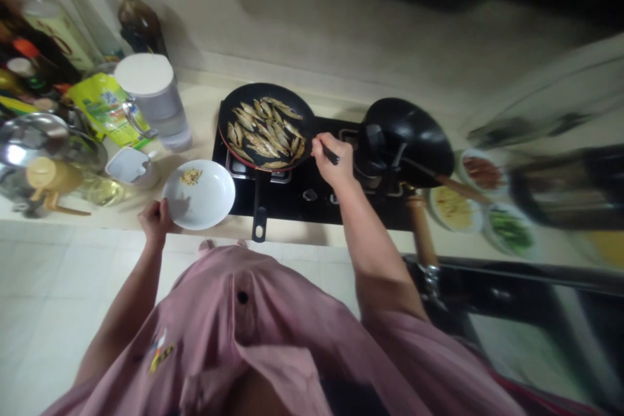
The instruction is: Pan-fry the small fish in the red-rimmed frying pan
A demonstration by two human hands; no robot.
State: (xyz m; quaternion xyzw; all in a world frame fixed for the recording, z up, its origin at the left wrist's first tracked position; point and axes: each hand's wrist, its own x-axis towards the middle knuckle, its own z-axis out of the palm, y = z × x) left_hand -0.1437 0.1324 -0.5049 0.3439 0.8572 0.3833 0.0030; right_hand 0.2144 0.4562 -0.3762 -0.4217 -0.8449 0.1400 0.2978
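A black frying pan (312, 107) on the left burner holds several small browned fish (266, 130). My right hand (335, 159) is closed around the dark handle of a black spatula (331, 155) at the pan's right rim. The spatula's head is hard to tell from the dark pan. Down to the left lies a white plate (207, 205) with a little heap of chopped pale bits, perhaps garlic or ginger. My left hand (155, 221) is curled closed at that plate's left rim, by the counter's front edge. Whether its fingers grip the rim cannot be made out.
To the right, a black wok (409, 136) sits on the other burner, a wooden-handled utensil (463, 188) across its rim. Beyond are several plates of cut food (509, 229). A lidded pitcher (156, 101), a white container (130, 168) and bottles (139, 16) crowd the left counter.
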